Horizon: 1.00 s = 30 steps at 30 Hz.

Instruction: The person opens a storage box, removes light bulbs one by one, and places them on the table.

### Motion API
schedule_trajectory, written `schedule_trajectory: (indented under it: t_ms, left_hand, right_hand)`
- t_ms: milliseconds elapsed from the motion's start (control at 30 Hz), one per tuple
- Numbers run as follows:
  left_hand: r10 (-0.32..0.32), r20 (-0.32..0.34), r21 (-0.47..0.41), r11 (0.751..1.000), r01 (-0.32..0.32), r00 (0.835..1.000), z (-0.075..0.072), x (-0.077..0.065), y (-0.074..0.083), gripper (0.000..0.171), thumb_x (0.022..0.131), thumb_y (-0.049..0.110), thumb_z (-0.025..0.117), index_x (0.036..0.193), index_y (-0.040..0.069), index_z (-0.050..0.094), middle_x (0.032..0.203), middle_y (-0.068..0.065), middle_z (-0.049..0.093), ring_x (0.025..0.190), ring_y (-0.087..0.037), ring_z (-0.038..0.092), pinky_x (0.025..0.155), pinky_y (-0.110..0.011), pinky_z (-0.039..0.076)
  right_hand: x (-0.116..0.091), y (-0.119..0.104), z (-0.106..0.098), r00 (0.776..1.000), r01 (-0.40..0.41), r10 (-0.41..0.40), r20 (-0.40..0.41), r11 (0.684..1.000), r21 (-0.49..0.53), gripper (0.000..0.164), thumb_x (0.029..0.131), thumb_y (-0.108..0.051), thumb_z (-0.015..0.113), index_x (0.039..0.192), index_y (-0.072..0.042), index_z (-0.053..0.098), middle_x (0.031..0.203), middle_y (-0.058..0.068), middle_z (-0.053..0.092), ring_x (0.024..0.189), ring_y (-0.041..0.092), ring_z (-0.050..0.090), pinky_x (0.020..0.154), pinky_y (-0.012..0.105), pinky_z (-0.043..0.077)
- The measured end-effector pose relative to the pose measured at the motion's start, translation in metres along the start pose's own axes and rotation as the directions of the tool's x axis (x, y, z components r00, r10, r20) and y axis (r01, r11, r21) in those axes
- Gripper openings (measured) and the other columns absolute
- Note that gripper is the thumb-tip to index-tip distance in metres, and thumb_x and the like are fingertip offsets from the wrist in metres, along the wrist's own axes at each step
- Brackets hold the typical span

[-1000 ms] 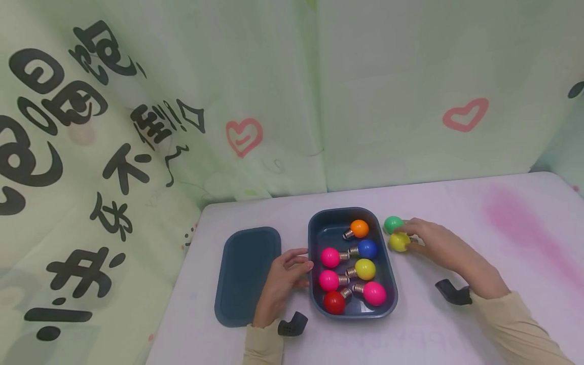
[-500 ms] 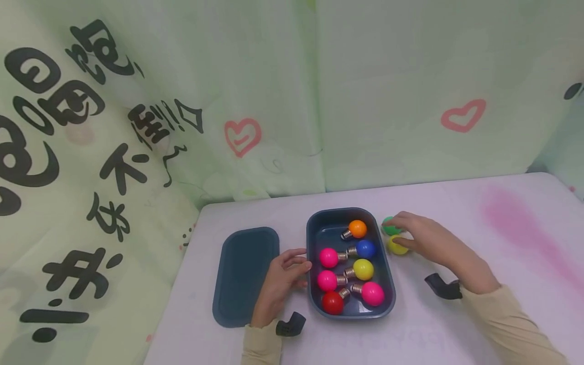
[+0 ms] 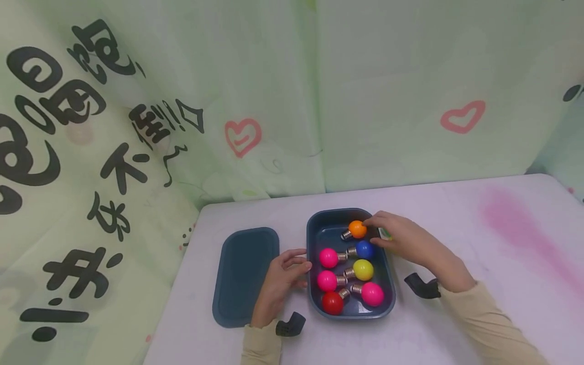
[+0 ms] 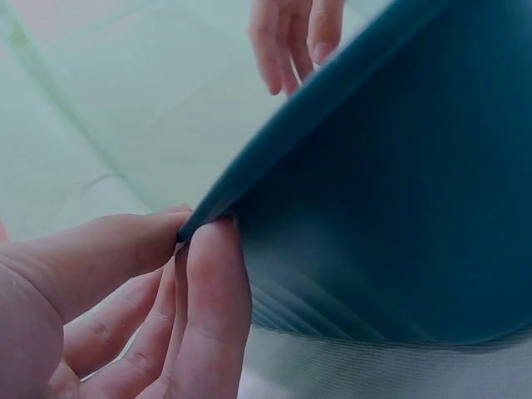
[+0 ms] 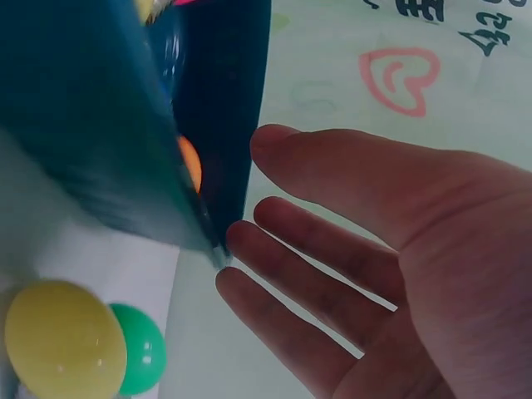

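My left hand (image 3: 284,279) pinches the left rim of a dark blue plastic tray (image 3: 329,237) between thumb and fingers, as the left wrist view shows up close. Several round light bulbs with metal screw bases lie in the tray: an orange bulb (image 3: 358,229), a blue bulb (image 3: 365,250), a yellow one, a red one and three pink ones. My right hand (image 3: 406,239) hangs over the tray's right rim, fingers spread and holding nothing, close to the orange bulb. Outside that rim sit another yellow bulb (image 5: 65,339) and a green bulb (image 5: 145,349), largely hidden by the hand in the head view.
A flat dark blue lid (image 3: 246,276) lies left of the tray, partly behind my left forearm. Everything stands on a pale pink tablecloth (image 3: 456,213). A light green curtain (image 3: 388,101) with drawn hearts and black lettering hangs behind the table.
My right hand has left the yellow and green bulbs outside the tray and moved left over its right rim. The left hand keeps its hold on the tray.
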<state>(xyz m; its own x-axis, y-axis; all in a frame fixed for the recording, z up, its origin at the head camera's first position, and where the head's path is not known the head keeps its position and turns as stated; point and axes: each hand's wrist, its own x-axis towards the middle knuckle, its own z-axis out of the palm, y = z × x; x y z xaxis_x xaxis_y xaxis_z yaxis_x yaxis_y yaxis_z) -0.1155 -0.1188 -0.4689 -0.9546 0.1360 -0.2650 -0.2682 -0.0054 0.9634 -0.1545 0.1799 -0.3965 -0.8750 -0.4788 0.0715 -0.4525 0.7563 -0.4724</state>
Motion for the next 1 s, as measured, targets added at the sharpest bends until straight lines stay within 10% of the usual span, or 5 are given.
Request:
schedule_trajectory:
  t_ms: [1000]
  left_hand:
    - [0.002, 0.002, 0.013, 1.000, -0.002, 1.000, 0.000, 0.000, -0.001, 0.044, 0.090, 0.019, 0.073, 0.129, 0.005, 0.061, 0.108, -0.010, 0.067, 0.086, -0.017, 0.068, 0.072, -0.032, 0.060]
  right_hand:
    - [0.028, -0.033, 0.037, 0.988, 0.125, -0.125, 0.086, 0.992, 0.008, 0.041, 0.084, -0.014, 0.079, 0.122, -0.003, 0.067, 0.111, 0.012, 0.068, 0.100, 0.027, 0.068, 0.087, 0.039, 0.058]
